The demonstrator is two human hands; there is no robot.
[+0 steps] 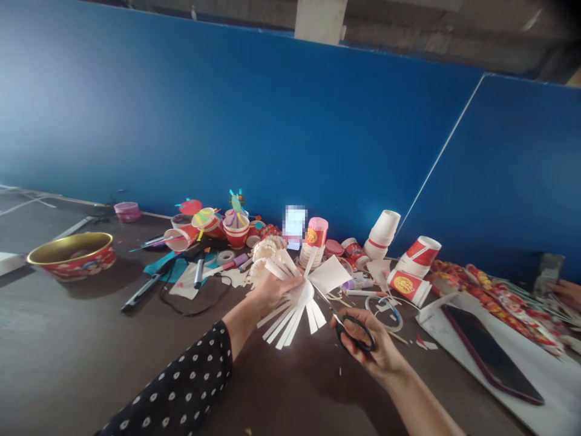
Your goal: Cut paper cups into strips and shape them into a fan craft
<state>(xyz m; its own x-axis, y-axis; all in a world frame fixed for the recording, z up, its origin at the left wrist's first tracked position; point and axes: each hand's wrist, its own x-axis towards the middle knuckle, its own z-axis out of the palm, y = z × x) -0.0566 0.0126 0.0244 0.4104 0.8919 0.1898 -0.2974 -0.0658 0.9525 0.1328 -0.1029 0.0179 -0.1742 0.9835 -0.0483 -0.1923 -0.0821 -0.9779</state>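
A white paper cup (301,294), its wall slit into strips that fan outward, is held by my left hand (275,292) from its left side. One wide uncut flap of the cup sticks out at the upper right. My right hand (370,342) grips black-handled scissors (358,332), fingers through the loops. Their blades point up and left to the cup's edge, beside the wide flap. Whether the blades are around the paper I cannot tell. Behind the cup stand a red-and-white stack of paper cups (316,233) and a lit phone screen (295,225).
At left sits a gold-lined bowl (72,260). Cup crafts (236,230), markers (198,274) and a utility knife (141,293) lie behind my left arm. Stacked cups (382,233), a dark phone (492,354) on a white tray (454,312), and another person's hand (567,293) are at right.
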